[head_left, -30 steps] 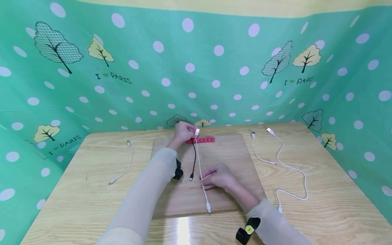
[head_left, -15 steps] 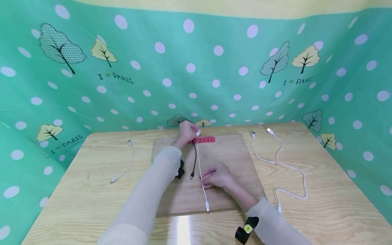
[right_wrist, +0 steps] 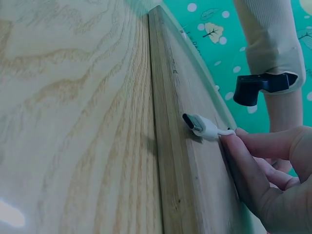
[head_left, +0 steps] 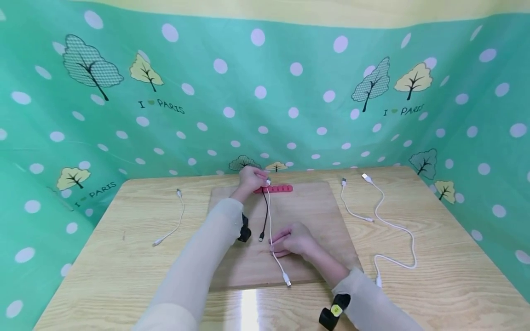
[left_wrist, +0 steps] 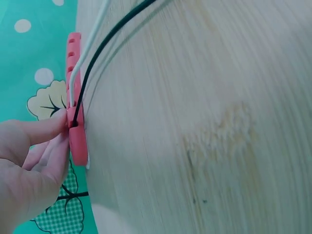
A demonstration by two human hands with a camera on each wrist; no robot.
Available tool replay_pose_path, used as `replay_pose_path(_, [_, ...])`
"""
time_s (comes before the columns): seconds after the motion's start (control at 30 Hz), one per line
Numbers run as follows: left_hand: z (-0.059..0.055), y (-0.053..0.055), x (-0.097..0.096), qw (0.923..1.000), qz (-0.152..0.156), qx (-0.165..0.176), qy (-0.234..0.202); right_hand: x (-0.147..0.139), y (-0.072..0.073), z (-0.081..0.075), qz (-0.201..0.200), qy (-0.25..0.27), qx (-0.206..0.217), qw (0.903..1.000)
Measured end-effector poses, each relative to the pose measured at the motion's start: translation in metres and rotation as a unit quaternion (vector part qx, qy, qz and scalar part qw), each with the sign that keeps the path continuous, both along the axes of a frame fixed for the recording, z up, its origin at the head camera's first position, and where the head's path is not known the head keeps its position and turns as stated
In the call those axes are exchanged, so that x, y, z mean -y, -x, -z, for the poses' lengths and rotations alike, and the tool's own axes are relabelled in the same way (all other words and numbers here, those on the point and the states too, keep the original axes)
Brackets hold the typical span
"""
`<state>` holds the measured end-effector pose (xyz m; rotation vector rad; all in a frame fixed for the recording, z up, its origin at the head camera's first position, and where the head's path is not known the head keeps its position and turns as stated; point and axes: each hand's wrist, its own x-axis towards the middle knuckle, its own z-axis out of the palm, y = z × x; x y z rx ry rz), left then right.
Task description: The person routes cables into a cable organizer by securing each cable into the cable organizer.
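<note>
Fingertips of the left hand (head_left: 250, 178) grip the upper end of a white cable (head_left: 270, 217) against a red holder (head_left: 282, 188), near the center of the frame. In the left wrist view, the white cable meets the holder right beside a black cable (left_wrist: 83, 90); how deep it sits in the slot cannot be told. Thumb and fingers of the right hand (head_left: 295, 238) pinch the same white cable lower down, just right of center, and its lower plug (head_left: 286, 279) sticks out below them. In the right wrist view that plug is over the edge of a wooden board (head_left: 310, 207), which takes up the middle of the table (head_left: 141, 207).

At the left of the frame, a short white cable (head_left: 182, 215) lies on the table. Another short cable (head_left: 351, 213) lies right of the board, and farther right a long cable (head_left: 413, 248) winds downward. Behind, a green curtain (head_left: 190, 147) with pale dots and printed trees fills the upper part of the frame.
</note>
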<state>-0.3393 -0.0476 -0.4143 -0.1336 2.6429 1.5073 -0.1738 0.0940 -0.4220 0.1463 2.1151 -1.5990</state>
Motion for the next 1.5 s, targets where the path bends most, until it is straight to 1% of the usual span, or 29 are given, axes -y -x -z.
replay_pose_path(0.1, [-0.003,-0.003,0.000,0.9999,-0.002,0.012,-0.003,0.001,-0.002,-0.001,0.002,-0.005,-0.004,1.0000])
replay_pose_path(0.17, [-0.005,-0.006,0.001,0.9999,-0.005,0.013,-0.002,0.002,-0.003,-0.001,0.007,-0.007,-0.008,0.9999])
replay_pose_path(0.37, [-0.009,-0.013,0.006,0.9998,-0.018,-0.007,0.002,0.002,-0.003,-0.001,0.033,0.012,-0.032,0.9989])
replay_pose_path(0.4, [-0.010,-0.014,0.007,0.9998,-0.019,-0.009,-0.002,0.001,-0.003,-0.001,0.037,0.014,-0.036,0.9986])
replay_pose_path(0.5, [-0.015,-0.019,0.012,0.9993,-0.019,-0.004,-0.031,-0.001,-0.002,-0.001,0.048,0.009,-0.046,0.9978])
replay_pose_path(0.6, [-0.022,-0.024,0.020,0.9985,-0.018,-0.005,-0.052,-0.004,0.001,-0.003,0.059,0.005,-0.051,0.9970])
replay_pose_path(0.73, [-0.026,-0.030,0.032,0.9985,-0.018,0.003,-0.051,-0.007,0.003,-0.005,0.067,0.005,-0.060,0.9960])
replay_pose_path(0.8, [-0.026,-0.033,0.039,0.9990,-0.017,0.010,-0.041,-0.008,0.004,-0.006,0.067,0.008,-0.062,0.9958])
replay_pose_path(0.93, [-0.023,-0.042,0.051,0.9985,-0.015,0.022,-0.048,-0.010,0.005,-0.008,0.064,0.019,-0.062,0.9958])
replay_pose_path(1.0, [-0.021,-0.047,0.056,0.9976,-0.013,0.028,-0.062,-0.011,0.006,-0.008,0.064,0.026,-0.063,0.9956])
replay_pose_path(1.1, [-0.016,-0.052,0.062,0.9957,-0.018,0.036,-0.084,-0.013,0.008,-0.007,0.067,0.038,-0.061,0.9952])
replay_pose_path(1.27, [-0.009,-0.055,0.073,0.9938,-0.031,0.043,-0.098,-0.015,0.012,-0.009,0.056,0.047,-0.059,0.9956])
replay_pose_path(1.37, [-0.009,-0.057,0.084,0.9930,-0.040,0.045,-0.102,-0.014,0.015,-0.011,0.051,0.051,-0.055,0.9959])
replay_pose_path(1.5, [-0.011,-0.062,0.100,0.9916,-0.057,0.046,-0.106,-0.010,0.018,-0.014,0.046,0.041,-0.055,0.9966])
